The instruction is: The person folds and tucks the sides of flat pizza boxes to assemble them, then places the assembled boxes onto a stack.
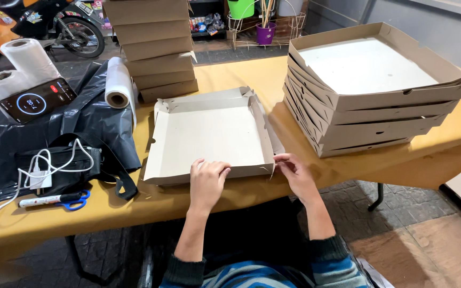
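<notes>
A shallow cardboard box (209, 136) lies flat and open side up on the tan tabletop (252, 74), near its front edge. It is nearly square, turned slightly, its sides running away from the person. The left hand (206, 184) rests on the near wall, fingers curled over its rim. The right hand (294, 170) pinches the flap at the near right corner. A stack of open boxes (369, 101) stands to the right, closed boxes (153, 48) behind, and a phone (37, 100), scissors (76, 201) and marker (44, 201) lie left.
</notes>
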